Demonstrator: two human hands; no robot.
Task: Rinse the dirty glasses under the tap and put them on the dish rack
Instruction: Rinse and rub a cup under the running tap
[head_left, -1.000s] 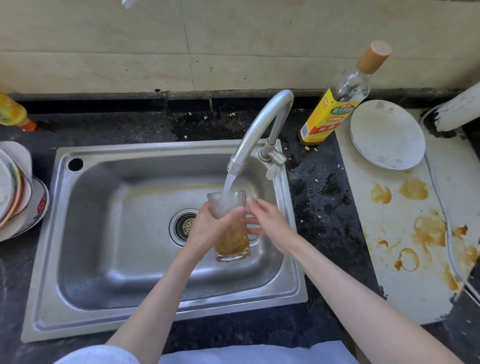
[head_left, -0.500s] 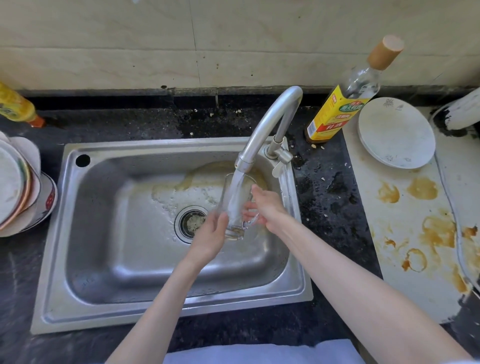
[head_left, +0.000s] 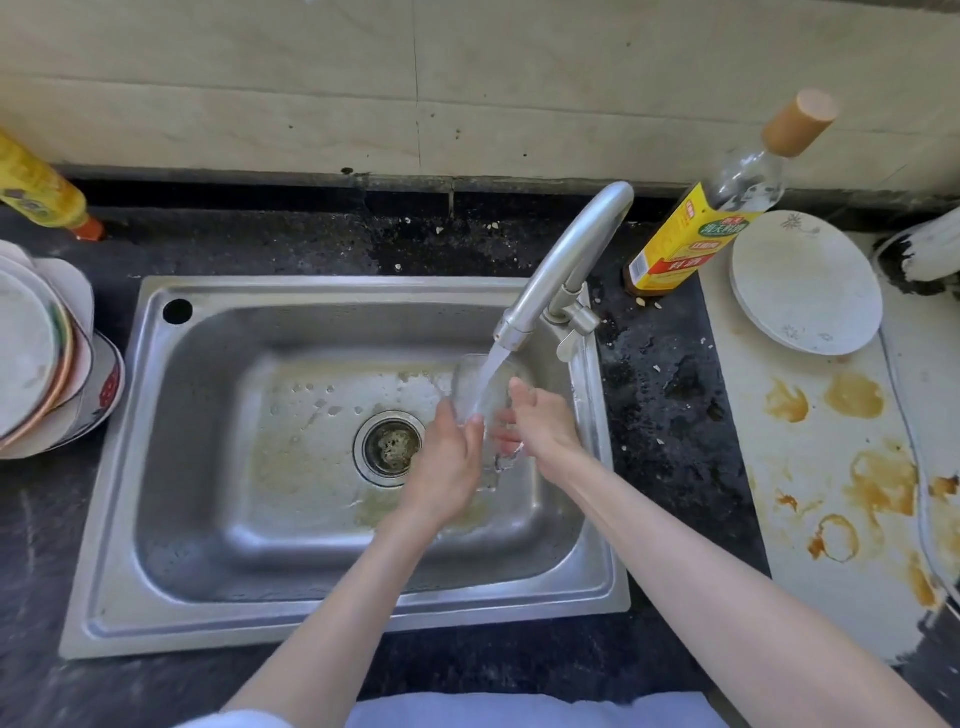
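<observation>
A clear glass (head_left: 480, 387) is held upright over the steel sink (head_left: 208, 467), right under the tap (head_left: 566, 265). Water streams from the spout into the glass. My left hand (head_left: 449, 462) wraps its left side and lower part. My right hand (head_left: 540, 423) holds its right side, fingers against the wall. The glass looks clear of brown liquid now. Brownish water spreads over the sink floor around the drain (head_left: 390, 447).
Stacked plates (head_left: 47, 364) stand left of the sink, with a yellow bottle (head_left: 41, 192) behind them. On the right are a yellow-labelled bottle (head_left: 696, 234), a white plate (head_left: 805, 280) and a stained white mat (head_left: 831, 467).
The brown liquid that filled the glass a second ago is gone; it now runs over the sink floor. Both hands stay on the glass under the stream.
</observation>
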